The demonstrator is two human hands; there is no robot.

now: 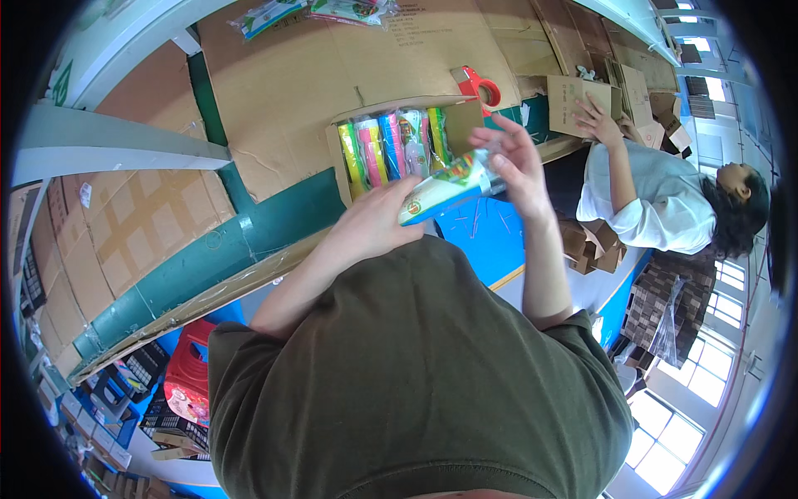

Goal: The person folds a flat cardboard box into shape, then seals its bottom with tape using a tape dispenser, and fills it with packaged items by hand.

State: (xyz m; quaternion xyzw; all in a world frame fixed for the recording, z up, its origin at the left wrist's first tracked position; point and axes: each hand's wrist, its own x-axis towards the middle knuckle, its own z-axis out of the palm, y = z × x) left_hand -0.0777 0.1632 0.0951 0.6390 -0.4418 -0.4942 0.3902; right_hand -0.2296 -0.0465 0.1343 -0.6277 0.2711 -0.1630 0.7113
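A flat plastic packet (449,188), white and blue with a green print, slants in front of my chest. My left hand (378,220) is closed round its lower left end. At the upper right end, my right hand (517,169) has its thumb and curled fingers about the clear wrapper; the exact grip is partly hidden. Just beyond, an open cardboard box (339,166) holds several wrapped packets (391,145) in yellow, pink, blue and white, standing side by side.
Flattened cardboard (283,100) covers much of the green table (274,218). A red tape dispenser (475,86) lies behind the box. More packets (345,8) are at the far edge. To the right, a co-worker (648,200) handles a carton (573,104). A red stool (189,374) stands lower left.
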